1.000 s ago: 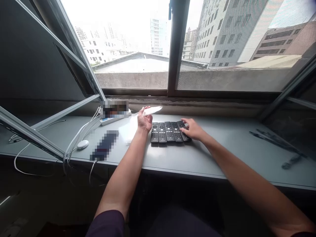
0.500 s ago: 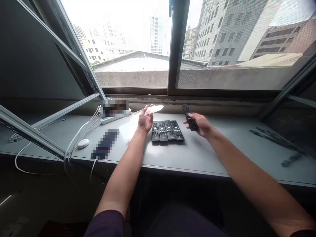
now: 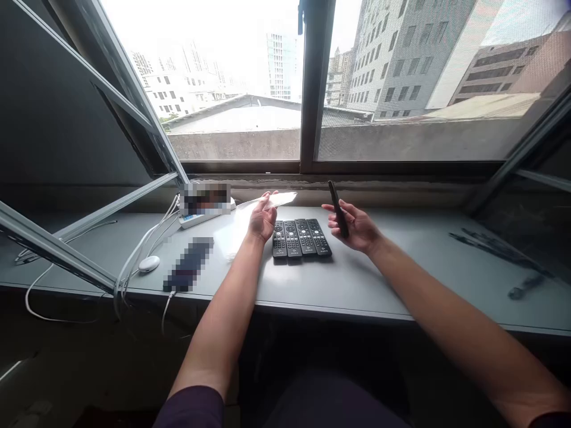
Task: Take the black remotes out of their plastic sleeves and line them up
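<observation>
In my right hand point(image 3: 360, 229) is a black remote control point(image 3: 338, 208), held above the tabletop with its narrow side facing me. My thumb and fingers grip its lower part. My left hand point(image 3: 262, 220) is closed on a thin whitish plastic bag point(image 3: 285, 199), which sticks out to the right past my fingertips. Between my hands, several black remote controls point(image 3: 293, 244) lie side by side on the table, buttons up. More whitish, see-through plastic bags point(image 3: 229, 238) lie flat just left of my left wrist, partly hidden by it.
A white power strip point(image 3: 207, 215) with cables stands at the back left of the grey table point(image 3: 303, 291). Nearer are a round white device point(image 3: 148, 264) and a blurred-out dark object point(image 3: 190, 264) with a cable. Metal frames flank both sides; a window point(image 3: 232, 137) is behind.
My right hand has turned the remote control from showing its buttons to showing its narrow side. My left hand keeps its hold on the plastic bag.
</observation>
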`<act>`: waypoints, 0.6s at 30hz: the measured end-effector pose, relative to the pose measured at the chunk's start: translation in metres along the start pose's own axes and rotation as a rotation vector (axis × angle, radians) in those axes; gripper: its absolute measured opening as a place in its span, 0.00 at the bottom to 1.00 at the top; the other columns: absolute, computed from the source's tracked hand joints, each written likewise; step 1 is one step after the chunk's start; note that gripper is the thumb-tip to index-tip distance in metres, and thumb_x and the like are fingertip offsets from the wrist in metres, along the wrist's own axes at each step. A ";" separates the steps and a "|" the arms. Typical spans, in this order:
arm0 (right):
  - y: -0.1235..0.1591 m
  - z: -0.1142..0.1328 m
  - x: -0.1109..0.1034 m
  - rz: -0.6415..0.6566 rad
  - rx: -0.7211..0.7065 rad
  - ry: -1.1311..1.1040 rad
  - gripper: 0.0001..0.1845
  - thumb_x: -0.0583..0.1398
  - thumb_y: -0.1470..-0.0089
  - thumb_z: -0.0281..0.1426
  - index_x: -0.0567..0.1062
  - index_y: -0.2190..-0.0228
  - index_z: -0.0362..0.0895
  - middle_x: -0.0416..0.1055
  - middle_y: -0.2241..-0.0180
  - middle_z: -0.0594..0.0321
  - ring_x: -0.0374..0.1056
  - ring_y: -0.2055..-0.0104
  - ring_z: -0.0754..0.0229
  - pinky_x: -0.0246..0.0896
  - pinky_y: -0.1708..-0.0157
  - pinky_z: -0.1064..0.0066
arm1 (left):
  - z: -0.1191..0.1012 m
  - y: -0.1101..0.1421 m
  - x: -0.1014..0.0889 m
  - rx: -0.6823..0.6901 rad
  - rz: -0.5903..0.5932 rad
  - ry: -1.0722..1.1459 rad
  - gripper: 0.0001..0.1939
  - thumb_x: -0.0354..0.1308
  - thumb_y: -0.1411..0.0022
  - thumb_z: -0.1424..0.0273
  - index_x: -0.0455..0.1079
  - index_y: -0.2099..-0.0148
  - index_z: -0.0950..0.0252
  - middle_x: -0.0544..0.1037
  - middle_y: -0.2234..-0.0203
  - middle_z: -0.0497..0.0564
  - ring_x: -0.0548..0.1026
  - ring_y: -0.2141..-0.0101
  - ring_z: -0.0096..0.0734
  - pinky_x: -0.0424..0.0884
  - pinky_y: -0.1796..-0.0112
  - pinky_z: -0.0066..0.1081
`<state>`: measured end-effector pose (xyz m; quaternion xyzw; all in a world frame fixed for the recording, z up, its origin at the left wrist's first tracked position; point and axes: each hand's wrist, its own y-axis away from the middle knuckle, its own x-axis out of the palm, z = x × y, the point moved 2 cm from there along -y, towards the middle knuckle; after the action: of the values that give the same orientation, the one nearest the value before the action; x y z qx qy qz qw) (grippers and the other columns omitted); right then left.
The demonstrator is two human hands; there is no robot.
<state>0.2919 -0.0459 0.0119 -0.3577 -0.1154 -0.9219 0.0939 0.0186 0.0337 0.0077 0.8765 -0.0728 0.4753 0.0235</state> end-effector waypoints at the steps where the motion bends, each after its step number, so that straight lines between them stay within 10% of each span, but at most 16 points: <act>1: -0.001 0.001 -0.001 -0.046 -0.004 -0.002 0.14 0.60 0.25 0.38 0.79 0.47 0.43 0.74 0.71 0.61 0.72 0.73 0.62 0.73 0.79 0.76 | 0.001 0.000 0.000 -0.004 -0.004 -0.005 0.08 0.62 0.25 0.75 0.77 0.46 0.64 0.81 0.40 0.56 0.85 0.55 0.28 0.81 0.69 0.16; 7: 0.000 0.009 -0.003 -0.101 -0.042 -0.050 0.14 0.57 0.23 0.38 0.78 0.43 0.50 0.83 0.54 0.53 0.80 0.67 0.60 0.74 0.80 0.75 | 0.003 0.001 0.001 -0.022 -0.031 -0.017 0.12 0.62 0.26 0.76 0.77 0.43 0.62 0.81 0.40 0.55 0.85 0.56 0.28 0.80 0.70 0.16; 18: -0.002 0.000 0.001 -0.027 -0.052 -0.059 0.20 0.49 0.23 0.39 0.78 0.47 0.45 0.75 0.67 0.56 0.71 0.71 0.56 0.70 0.79 0.69 | 0.001 -0.001 -0.003 0.020 0.044 -0.034 0.10 0.61 0.25 0.76 0.75 0.44 0.63 0.82 0.43 0.56 0.86 0.55 0.30 0.83 0.66 0.19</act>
<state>0.2909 -0.0442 0.0125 -0.3854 -0.0989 -0.9149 0.0688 0.0182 0.0352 0.0042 0.8827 -0.0880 0.4616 0.0030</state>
